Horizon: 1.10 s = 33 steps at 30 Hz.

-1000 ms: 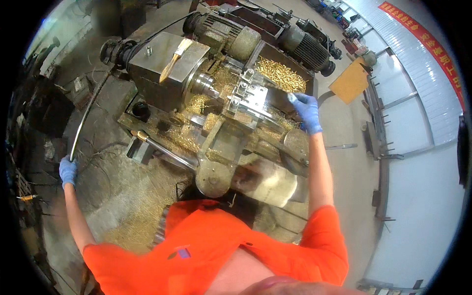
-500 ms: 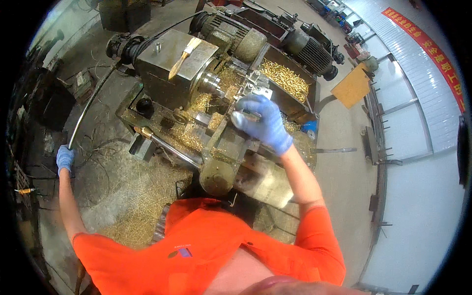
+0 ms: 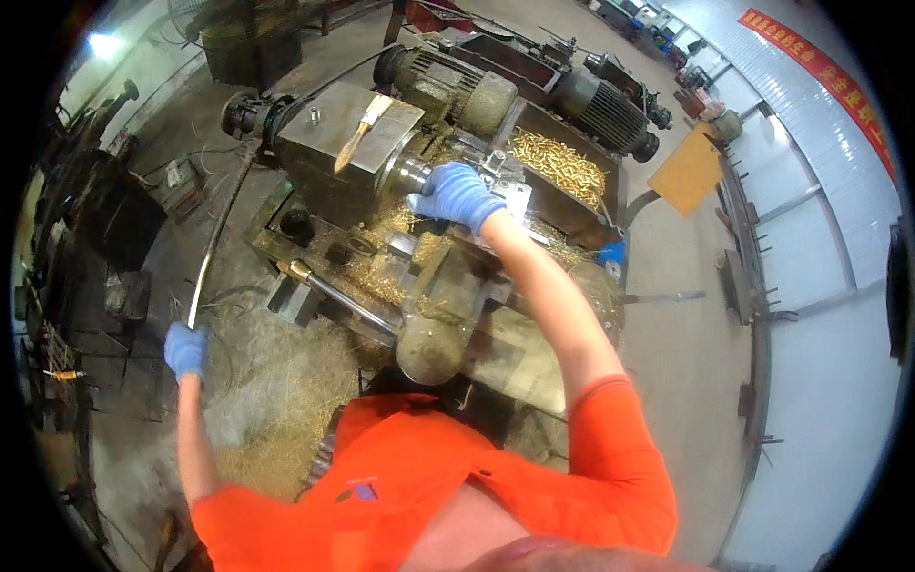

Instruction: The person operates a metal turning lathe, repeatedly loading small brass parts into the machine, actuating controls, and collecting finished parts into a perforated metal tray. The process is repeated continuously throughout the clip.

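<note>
My left hand (image 3: 186,351), in a blue glove, is closed round the lower end of a long metal lever (image 3: 212,255) that slants up to the left end of the lathe's headstock (image 3: 329,143). My gloved right hand (image 3: 457,196) reaches in beside the silver spindle nose (image 3: 412,175), its fingers bent together and the thumb lower down. What those fingers hold, if anything, is hidden. Just right of that hand sits a metal tool block (image 3: 515,194). A brush (image 3: 360,133) with a wooden handle and pale bristles lies on top of the headstock.
Small brass parts (image 3: 562,164) fill a metal tray behind the spindle. Brass chips (image 3: 374,276) cover the bed below it. A steel bar (image 3: 348,310) juts out along the machine's front. Electric motors (image 3: 605,107) stand behind, and a tan board (image 3: 686,172) is at the right.
My right hand has moved left and in to the spindle nose, its fingers closing. My left hand and the lever's lower end have swung to the right and toward me.
</note>
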### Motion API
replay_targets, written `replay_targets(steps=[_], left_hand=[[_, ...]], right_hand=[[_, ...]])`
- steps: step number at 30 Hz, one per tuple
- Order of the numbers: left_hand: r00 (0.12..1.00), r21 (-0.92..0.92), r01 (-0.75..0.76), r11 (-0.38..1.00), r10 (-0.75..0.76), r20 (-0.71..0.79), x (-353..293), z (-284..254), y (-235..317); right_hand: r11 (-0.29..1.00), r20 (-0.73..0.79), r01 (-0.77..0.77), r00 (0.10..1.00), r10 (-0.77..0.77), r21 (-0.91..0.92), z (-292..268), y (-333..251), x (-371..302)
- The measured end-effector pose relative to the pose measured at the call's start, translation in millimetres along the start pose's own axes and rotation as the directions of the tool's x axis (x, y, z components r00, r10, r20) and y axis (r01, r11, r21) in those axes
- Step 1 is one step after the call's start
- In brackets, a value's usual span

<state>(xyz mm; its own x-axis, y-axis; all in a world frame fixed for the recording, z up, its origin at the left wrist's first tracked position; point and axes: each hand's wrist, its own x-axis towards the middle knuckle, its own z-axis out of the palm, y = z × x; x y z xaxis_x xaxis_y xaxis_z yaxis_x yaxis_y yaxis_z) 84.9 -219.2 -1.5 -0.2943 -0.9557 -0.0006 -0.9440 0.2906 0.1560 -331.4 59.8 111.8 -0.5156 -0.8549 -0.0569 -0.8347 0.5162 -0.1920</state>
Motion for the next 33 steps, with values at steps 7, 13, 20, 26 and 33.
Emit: replay_targets(steps=[7, 13, 20, 26, 33], left_hand=[[0.963, -0.251, -0.223, 0.942, 0.253, 0.093, -51.3, -1.2, 25.7], [0.805, -0.286, -0.584, 0.760, 0.496, -0.326, -29.0, -74.1, 122.9], [0.541, -0.071, -0.818, 0.571, 0.721, -0.432, -26.7, -92.9, 290.9], [0.501, -0.197, -0.860, 0.471, 0.706, -0.500, -27.9, -66.3, 298.6], [0.616, -0.180, -0.779, 0.601, 0.681, -0.396, -25.2, -70.0, 310.0]], right_hand=[[0.973, -0.169, -0.151, 0.978, 0.121, -0.176, -40.7, 9.9, -54.4], [0.808, -0.685, -0.409, 0.728, 0.010, -0.424, -58.3, 105.4, -112.5], [0.990, -0.489, -0.124, 0.860, 0.143, 0.072, -15.3, 55.0, -158.5], [0.965, -0.469, -0.157, 0.850, 0.240, 0.209, 15.7, 45.7, -217.3], [0.941, -0.430, -0.156, 0.858, 0.279, 0.299, 5.9, 44.1, -241.1]])
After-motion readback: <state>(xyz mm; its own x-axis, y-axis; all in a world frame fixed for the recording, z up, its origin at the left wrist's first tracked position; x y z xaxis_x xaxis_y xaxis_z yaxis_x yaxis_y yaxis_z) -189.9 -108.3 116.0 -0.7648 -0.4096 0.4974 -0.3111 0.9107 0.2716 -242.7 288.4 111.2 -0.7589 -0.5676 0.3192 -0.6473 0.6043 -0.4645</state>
